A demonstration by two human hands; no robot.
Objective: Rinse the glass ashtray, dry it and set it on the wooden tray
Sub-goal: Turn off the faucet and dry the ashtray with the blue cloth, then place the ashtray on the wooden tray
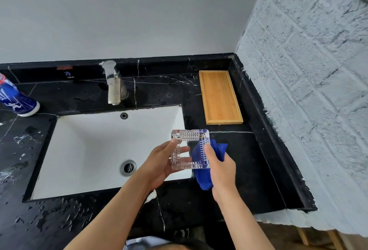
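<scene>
While the black marble counter (239, 160) frames the white sink (95, 146) | wooden tray (220, 98) sits empty back right | left hand (159, 168) and right hand (221, 168), blue cloth (205, 180) bunched in it, both clamp the glass ashtray (190, 149) over the sink's right edge

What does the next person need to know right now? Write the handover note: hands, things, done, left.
Left hand: holds the glass ashtray by its left side, raised over the right edge of the sink.
Right hand: presses the blue cloth against the ashtray's right side and back.
Wooden tray: on the black counter to the right of the faucet, nothing on it.
Done: no water is running; drying is under way. Whether it was rinsed cannot be told.
Left: finish wiping, then set the ashtray on the tray.
</scene>
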